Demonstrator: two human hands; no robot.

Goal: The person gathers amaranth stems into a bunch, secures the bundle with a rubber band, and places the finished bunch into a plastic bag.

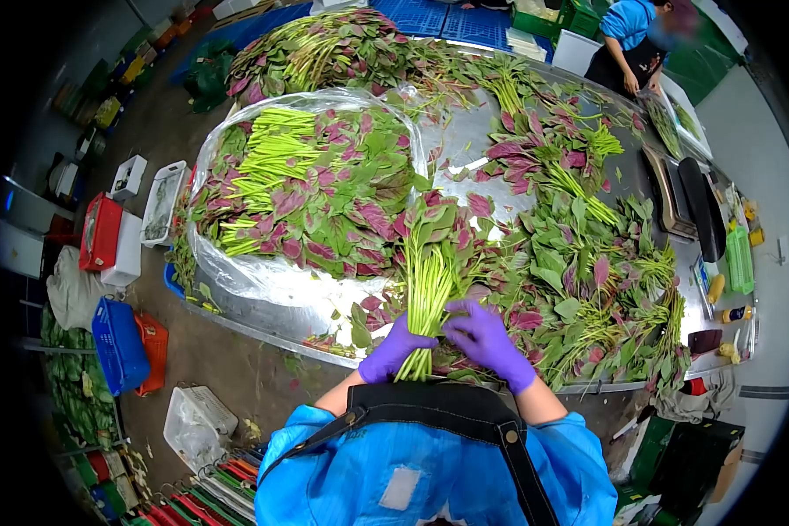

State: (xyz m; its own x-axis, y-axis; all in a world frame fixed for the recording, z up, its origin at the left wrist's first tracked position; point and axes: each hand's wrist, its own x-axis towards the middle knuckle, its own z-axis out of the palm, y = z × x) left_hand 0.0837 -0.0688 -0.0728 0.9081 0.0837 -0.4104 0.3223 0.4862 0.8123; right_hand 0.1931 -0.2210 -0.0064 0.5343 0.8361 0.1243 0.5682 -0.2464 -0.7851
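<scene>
Both of my hands wear purple gloves. My left hand (398, 351) is wrapped round the lower stems of a bunch of red-and-green amaranth (430, 272), its thumb across the front. The bunch stands roughly upright in this view, leaves pointing away from me and cut stem ends near my apron. Just right of the stems is my right hand (486, 340), its fingers loosely bent and apart, fingertips right at the bunch. Beyond my left hand, a clear plastic bag (276, 273) holds many amaranth bunches (324, 188) laid in layers. Loose amaranth (579, 263) spreads over the table to the right.
A large amaranth heap (324, 53) lies at the far edge of the metal table (263, 326). Scales (671, 193) stand at the right. A co-worker (631, 44) works at the far right corner. Blue (121, 344) and red crates (101, 232) sit on the left floor.
</scene>
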